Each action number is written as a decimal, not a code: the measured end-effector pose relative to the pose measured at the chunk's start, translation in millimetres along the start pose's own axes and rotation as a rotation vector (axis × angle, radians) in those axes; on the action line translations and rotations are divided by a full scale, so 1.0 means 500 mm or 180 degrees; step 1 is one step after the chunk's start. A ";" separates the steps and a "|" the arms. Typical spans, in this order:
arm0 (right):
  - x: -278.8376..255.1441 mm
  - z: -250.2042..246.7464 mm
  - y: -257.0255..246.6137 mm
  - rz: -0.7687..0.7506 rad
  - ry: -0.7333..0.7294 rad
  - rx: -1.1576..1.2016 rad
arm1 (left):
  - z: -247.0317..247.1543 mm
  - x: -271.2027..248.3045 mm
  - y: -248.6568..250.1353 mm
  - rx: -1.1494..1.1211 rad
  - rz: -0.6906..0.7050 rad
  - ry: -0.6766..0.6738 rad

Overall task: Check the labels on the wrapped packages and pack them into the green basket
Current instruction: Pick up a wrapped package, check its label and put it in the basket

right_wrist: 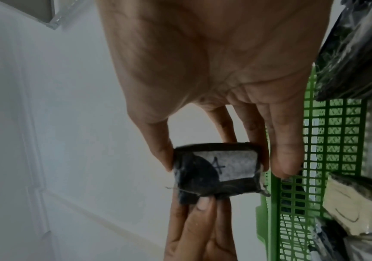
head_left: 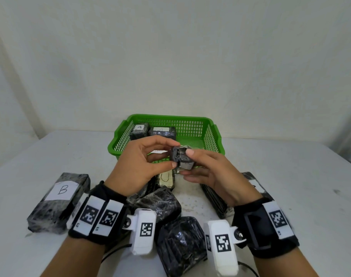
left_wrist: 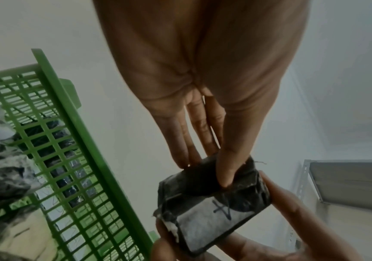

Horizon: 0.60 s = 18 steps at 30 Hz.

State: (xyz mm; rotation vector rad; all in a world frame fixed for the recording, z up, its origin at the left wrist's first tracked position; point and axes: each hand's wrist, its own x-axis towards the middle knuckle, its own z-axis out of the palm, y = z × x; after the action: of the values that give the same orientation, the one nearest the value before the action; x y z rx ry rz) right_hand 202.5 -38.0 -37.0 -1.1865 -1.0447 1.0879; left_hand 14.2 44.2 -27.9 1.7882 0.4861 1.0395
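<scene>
A plain, staged recording or test room rather than a home. A bare white wall [head_left: 170, 56] rises behind a white desk [head_left: 290, 176] with a scuffed, speckled top. The desk carries only sorting props: a green basket [head_left: 210, 124] and black film-wrapped packages [head_left: 58, 200] bearing hand-lettered paper labels [head_left: 61, 190]. Wristbands [head_left: 96, 214] with printed black-and-white square markers sit on both forearms. The wrist views show a grey metal shelf [left_wrist: 348, 180] on slotted angle-iron posts against the wall.
</scene>
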 end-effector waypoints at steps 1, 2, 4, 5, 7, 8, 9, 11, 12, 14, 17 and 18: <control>0.002 0.000 0.001 -0.0069 0.0048 0.0060 | -0.001 -0.001 0.002 0.0022 -0.0002 -0.0031; 0.003 -0.001 0.001 -0.0157 0.0121 0.0134 | 0.000 -0.002 0.005 0.0080 -0.0040 -0.0070; 0.006 -0.005 0.004 -0.0328 0.0251 0.0215 | 0.004 -0.004 0.011 0.0209 -0.0287 -0.0171; 0.006 -0.006 0.005 -0.0389 0.0257 0.0207 | 0.007 -0.005 0.013 0.0196 -0.0465 -0.0222; 0.007 -0.005 0.007 -0.0437 0.0217 0.0179 | 0.014 -0.003 0.012 0.0037 -0.0737 -0.0262; 0.007 -0.004 0.009 -0.0446 0.0198 0.0154 | 0.017 -0.002 0.011 -0.0031 -0.0780 -0.0218; 0.008 -0.004 0.012 -0.0448 0.0171 0.0102 | 0.017 0.000 0.008 -0.0065 -0.0790 -0.0133; 0.008 -0.006 0.016 -0.0457 0.0092 -0.0099 | 0.015 0.003 0.004 0.0015 -0.0760 0.0005; 0.007 -0.006 0.016 -0.0475 0.0080 -0.0203 | 0.013 0.003 0.001 0.0096 -0.0741 0.0005; 0.004 -0.004 0.013 -0.0537 0.0151 -0.0359 | 0.008 0.003 -0.003 0.0203 -0.0715 -0.0047; -0.003 -0.002 0.006 -0.0660 0.0234 -0.0478 | 0.008 0.000 -0.003 0.0134 -0.0727 -0.0153; -0.004 -0.003 0.005 -0.0657 0.0221 -0.0466 | 0.009 0.000 -0.003 0.0119 -0.0726 -0.0179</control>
State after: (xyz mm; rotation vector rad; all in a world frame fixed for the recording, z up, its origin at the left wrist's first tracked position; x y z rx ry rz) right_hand 203.3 -40.1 -39.6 -1.1940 -1.1803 0.8155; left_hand 17.8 42.4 -29.9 1.7430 0.6617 0.8249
